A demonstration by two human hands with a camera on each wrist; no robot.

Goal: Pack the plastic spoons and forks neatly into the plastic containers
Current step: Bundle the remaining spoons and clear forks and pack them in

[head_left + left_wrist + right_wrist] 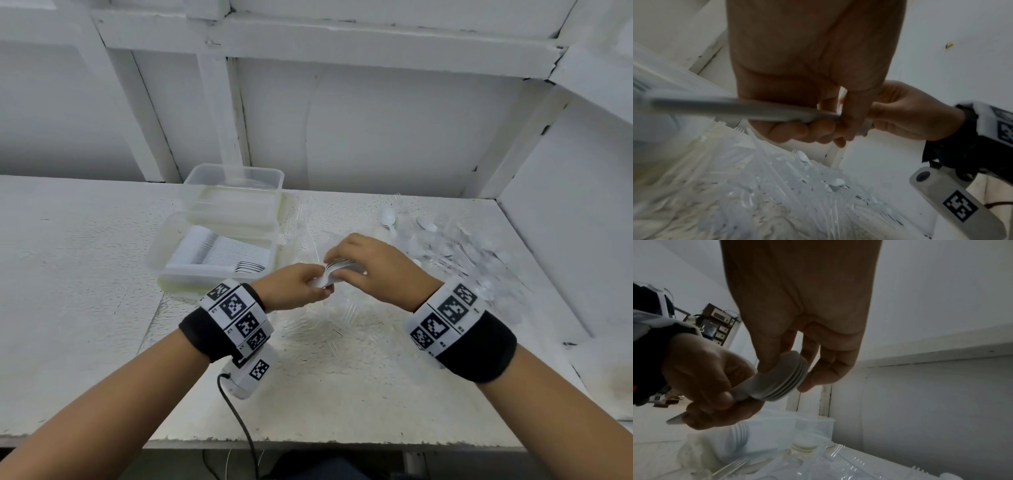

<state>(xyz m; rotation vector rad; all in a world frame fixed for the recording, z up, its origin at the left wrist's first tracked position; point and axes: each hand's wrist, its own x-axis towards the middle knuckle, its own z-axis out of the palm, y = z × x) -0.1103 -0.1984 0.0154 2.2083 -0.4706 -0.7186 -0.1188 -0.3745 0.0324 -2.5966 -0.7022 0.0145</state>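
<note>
Both hands share the grip on a nested stack of spoons (780, 378): left hand (294, 286) is wrapped round the handles, right hand (373, 267) is pinching the bowls, held up over the bench (85, 274). Looks like the squaring-up step, so next I'd guess it goes into the near container (214, 253) beside the packed forks (226, 255), kept aligned. Loose cutlery pile (455, 253) on the right is mostly clear plastic, so it's hard to count. Far container (234, 186) contents I can't make out.
</note>
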